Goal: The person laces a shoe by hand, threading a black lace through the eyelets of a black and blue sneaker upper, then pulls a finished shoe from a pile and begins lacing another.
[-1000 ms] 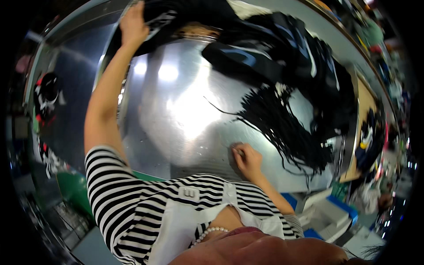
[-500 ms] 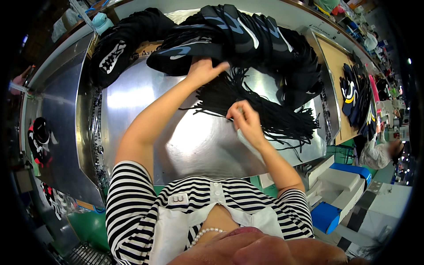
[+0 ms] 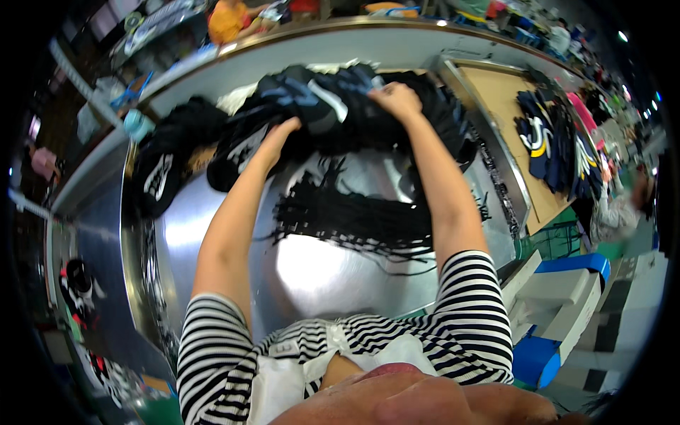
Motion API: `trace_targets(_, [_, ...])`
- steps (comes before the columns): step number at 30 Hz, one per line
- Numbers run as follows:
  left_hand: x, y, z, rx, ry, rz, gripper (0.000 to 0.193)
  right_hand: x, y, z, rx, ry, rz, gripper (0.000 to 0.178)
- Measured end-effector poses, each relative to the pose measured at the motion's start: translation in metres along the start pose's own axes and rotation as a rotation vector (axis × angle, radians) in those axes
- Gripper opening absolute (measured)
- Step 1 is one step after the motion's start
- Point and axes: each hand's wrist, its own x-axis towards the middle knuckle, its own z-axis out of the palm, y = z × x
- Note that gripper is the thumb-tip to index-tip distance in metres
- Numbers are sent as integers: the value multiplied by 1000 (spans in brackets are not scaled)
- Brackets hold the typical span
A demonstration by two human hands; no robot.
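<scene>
A long row of black shoe uppers [image 3: 322, 110] with blue and white side marks leans together along the far side of the metal worktable [image 3: 304, 276]. My left hand [image 3: 281, 136] is at the near face of this row, beside an upper with a white patch [image 3: 244, 152]; its fingers are mostly hidden against the black material. Farther right, my right hand [image 3: 398, 100] lies on top of the row, fingers curled onto a shoe upper. Below the two hands, a thick bundle of black shoelaces [image 3: 347, 216] is spread across the table.
At the far left of the table lies another pile of black uppers [image 3: 159, 173]. A light blue bottle [image 3: 138, 125] stands behind it. To the right, a cardboard-lined tray [image 3: 489, 92] holds dark uppers with yellow and white trim. A blue-and-white machine [image 3: 559, 304] stands at the lower right.
My right hand has gone from above the laces up to the top of the row. My left hand has shifted left along the uppers. The view has tilted farther out.
</scene>
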Motion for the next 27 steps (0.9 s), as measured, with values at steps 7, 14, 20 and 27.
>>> trace_targets(7, [-77, 2, -8, 222, 2, -26, 64, -16, -9, 22, 259, -221, -425, 53])
trace_targets(14, [-125, 16, -12, -198, -19, -95, 44, -63, -5, 8, 6, 207, -495, 27])
trace_targets(20, [-212, 32, -49, -407, 410, -21, 38, -199, -56, 9, 447, -53, -599, 17])
trace_targets(27, [-359, 116, -63, -781, -200, 291, 46, -274, -86, 52, 197, -218, -705, 18])
